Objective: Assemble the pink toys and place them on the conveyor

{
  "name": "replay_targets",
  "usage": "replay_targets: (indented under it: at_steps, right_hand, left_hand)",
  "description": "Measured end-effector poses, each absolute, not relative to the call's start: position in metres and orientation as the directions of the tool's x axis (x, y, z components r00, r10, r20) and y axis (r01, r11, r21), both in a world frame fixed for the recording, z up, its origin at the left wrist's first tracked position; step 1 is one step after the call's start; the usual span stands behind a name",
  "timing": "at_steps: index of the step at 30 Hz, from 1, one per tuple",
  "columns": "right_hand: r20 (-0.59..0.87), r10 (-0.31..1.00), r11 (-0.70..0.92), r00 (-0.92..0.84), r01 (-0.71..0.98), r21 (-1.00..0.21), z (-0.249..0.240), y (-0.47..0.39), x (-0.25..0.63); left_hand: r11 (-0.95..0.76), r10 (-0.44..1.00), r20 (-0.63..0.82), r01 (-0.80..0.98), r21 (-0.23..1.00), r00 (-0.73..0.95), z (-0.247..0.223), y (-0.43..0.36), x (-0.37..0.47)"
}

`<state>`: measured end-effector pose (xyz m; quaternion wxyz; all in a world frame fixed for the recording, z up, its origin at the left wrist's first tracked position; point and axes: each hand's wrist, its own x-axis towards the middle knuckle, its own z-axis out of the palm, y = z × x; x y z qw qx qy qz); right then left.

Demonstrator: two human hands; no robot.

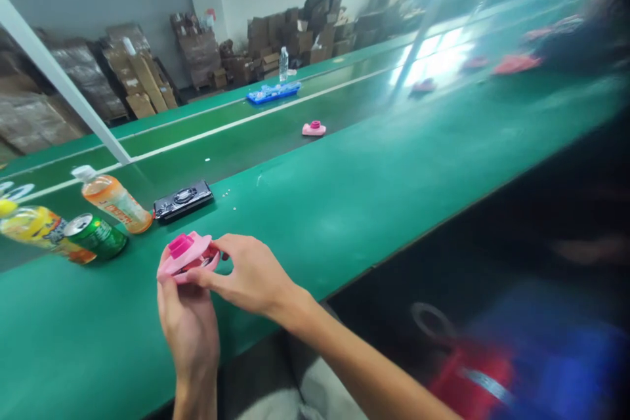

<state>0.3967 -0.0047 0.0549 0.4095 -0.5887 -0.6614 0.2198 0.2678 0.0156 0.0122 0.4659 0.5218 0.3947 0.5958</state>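
Observation:
A pink toy camera [189, 254] with a darker pink lens is held over the near edge of the green table [305, 210]. Its two shell halves are partly apart, and something inside shows in the gap. My left hand [189, 321] holds it from below and the left side. From the right, my right hand [251, 272] grips its side with thumb and fingers. Just beyond lies a black camera-shaped object [183, 201].
An orange drink bottle [115, 202], a green can [96, 236] and a yellow bottle [44, 230] stand at left. Another pink camera [314, 128] and a blue tray [273, 92] lie farther back. A person's blurred hand [590, 251] shows at right.

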Motion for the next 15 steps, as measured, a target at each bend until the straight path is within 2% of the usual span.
replay_targets:
  at_steps: [2, 4, 9, 11, 15]
  right_hand:
    - [0.336, 0.938, 0.247, 0.080, 0.524, -0.815, 0.046, -0.005, 0.389]
    - [0.403, 0.905, 0.295, 0.136, 0.481, -0.826, 0.037, -0.004, 0.384]
    - [0.565, 0.803, 0.396, 0.192, 0.535, -0.746, 0.011, -0.005, 0.382]
    - [0.584, 0.789, 0.423, 0.189, 0.521, -0.741, 0.003, -0.006, 0.384]
    - [0.586, 0.766, 0.425, 0.265, 0.476, -0.770, -0.007, -0.007, 0.387]
  left_hand:
    - [-0.272, 0.962, 0.273, -0.049, 0.961, -0.001, 0.010, 0.017, 0.272]
    - [-0.253, 0.967, 0.252, -0.043, 0.967, -0.036, 0.008, 0.017, 0.279]
    - [-0.222, 0.952, 0.107, -0.407, 0.886, -0.286, 0.000, 0.016, 0.302]
    - [-0.177, 0.965, 0.051, -0.496, 0.850, -0.258, -0.004, 0.015, 0.306]
    - [-0.131, 0.981, 0.038, -0.510, 0.850, -0.188, -0.011, 0.014, 0.305]
